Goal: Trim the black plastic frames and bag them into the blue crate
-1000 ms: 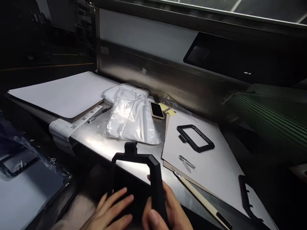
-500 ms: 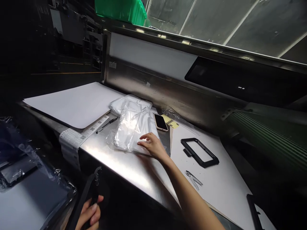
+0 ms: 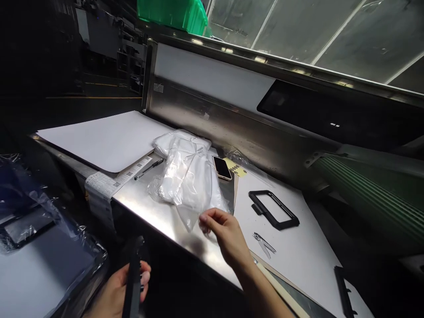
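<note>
My left hand (image 3: 114,289) is wrapped round a black plastic frame part (image 3: 133,276), held upright in front of the table edge and seen nearly edge-on. With thumb and fingers pinched together, my right hand (image 3: 230,236) grips the corner of a clear plastic bag (image 3: 188,215). That bag stretches from a bundle of clear bags (image 3: 188,170) on the metal table, and its near end comes to a point over the table. A similar black frame (image 3: 276,211) lies flat on the white sheet to the right of my right hand.
Beside the bundle lie a phone (image 3: 222,168), a yellow card (image 3: 236,168) and a pen (image 3: 149,168). Nippers (image 3: 264,244) rest on the white sheet (image 3: 298,260). Bagged items (image 3: 43,274) are at lower left. A green bin (image 3: 172,15) stands on the ledge above.
My right hand has moved from the bundle toward me, closing on a bag and drawing its edge out. The black frame part in my left hand has shifted right and turned more upright.
</note>
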### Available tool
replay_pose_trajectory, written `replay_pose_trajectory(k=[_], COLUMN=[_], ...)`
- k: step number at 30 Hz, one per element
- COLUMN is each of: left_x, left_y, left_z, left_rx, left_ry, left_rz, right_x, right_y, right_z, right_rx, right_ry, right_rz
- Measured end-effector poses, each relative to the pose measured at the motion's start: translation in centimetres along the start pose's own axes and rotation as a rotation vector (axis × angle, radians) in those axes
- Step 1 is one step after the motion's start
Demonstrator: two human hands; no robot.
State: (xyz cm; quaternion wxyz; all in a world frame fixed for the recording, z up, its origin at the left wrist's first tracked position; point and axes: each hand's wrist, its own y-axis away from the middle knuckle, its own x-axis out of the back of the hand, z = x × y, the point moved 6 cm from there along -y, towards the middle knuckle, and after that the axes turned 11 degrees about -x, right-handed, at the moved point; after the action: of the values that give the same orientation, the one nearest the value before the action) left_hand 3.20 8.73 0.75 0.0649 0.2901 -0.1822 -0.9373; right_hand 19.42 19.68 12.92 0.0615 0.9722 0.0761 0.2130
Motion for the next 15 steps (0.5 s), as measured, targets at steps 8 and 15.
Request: replay_pose_trajectory(k=[8,15], left_x=[-3.9,-4.4], left_y=[2.1,2.5], left_z=[-0.6,0.7], left_rx=[0.103,0.137], left_ry=[-0.037,-0.109], left_rz=[-0.075,-0.123], right_x=[-5.7,-4.8], right_y=[8.0,8.5], right_z=[3.3,2.7], right_rx=[0.025,0.062], right_ry=[-0.104,-0.2], right_rz=[-0.065,-0.186])
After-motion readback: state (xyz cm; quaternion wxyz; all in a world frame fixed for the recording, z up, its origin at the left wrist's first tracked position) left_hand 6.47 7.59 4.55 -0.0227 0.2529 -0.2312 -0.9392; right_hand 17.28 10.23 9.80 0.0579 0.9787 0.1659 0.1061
